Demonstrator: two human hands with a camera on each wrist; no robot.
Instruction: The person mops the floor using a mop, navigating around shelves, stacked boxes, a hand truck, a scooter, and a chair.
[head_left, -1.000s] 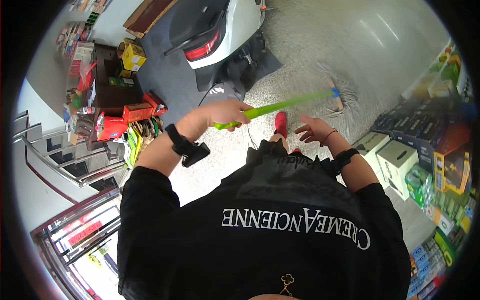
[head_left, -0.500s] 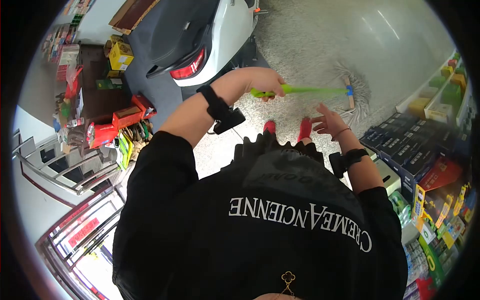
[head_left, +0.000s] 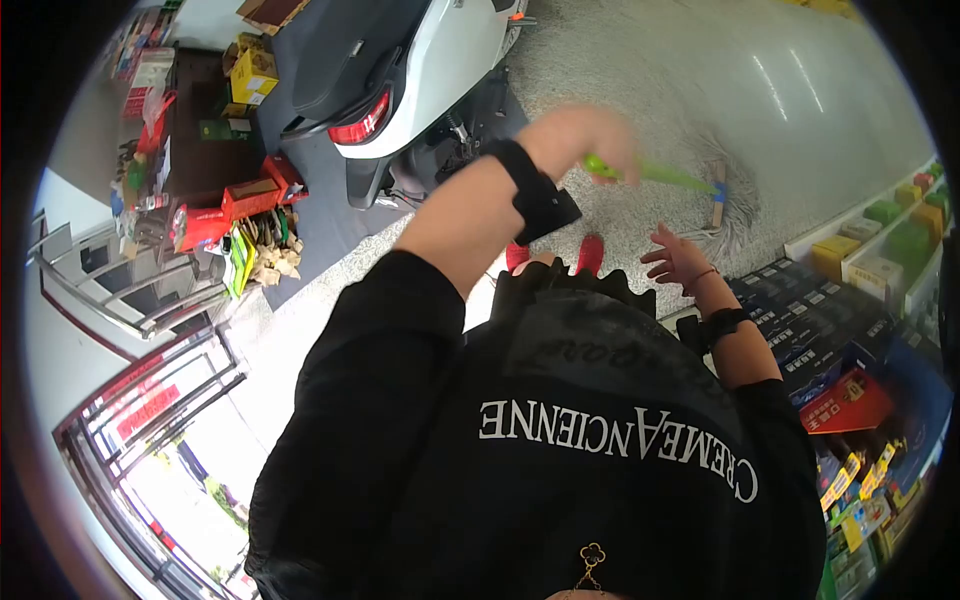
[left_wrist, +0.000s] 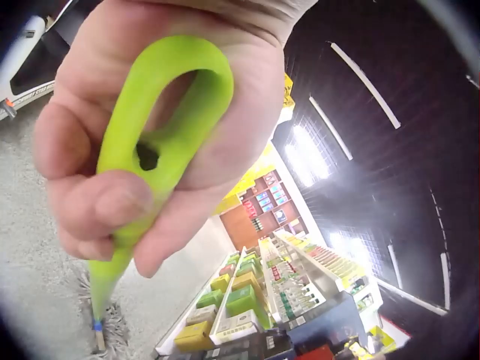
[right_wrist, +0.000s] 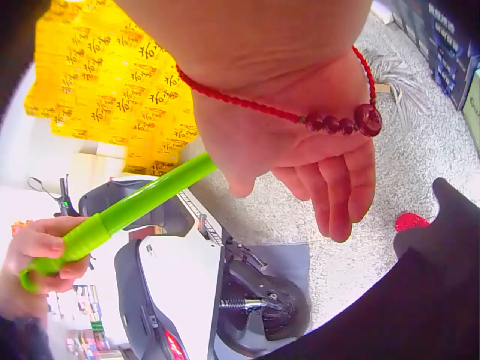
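Observation:
In the head view my left hand (head_left: 592,140) grips the top end of a green mop handle (head_left: 670,178), which slants out to the strands of a grey mop head (head_left: 742,210) on the floor. The left wrist view shows the handle's looped end (left_wrist: 120,142) against the palm, with the left fingers curled round it. My right hand (head_left: 682,262) is held away from the handle, nearer my body, with nothing in it. Its fingers (right_wrist: 337,191) hang relaxed below a red bracelet (right_wrist: 255,107) in the right wrist view.
A white scooter (head_left: 425,85) stands on a dark mat at the upper left. Dark boxes (head_left: 815,310) and shelves of goods (head_left: 905,240) line the right side. Red boxes (head_left: 250,198) and a metal railing (head_left: 150,325) are at the left. My red shoes (head_left: 590,255) are below the mop.
My left hand has moved right and up in the head view, with the handle in it. The mop head has shifted right, and my right hand slightly right.

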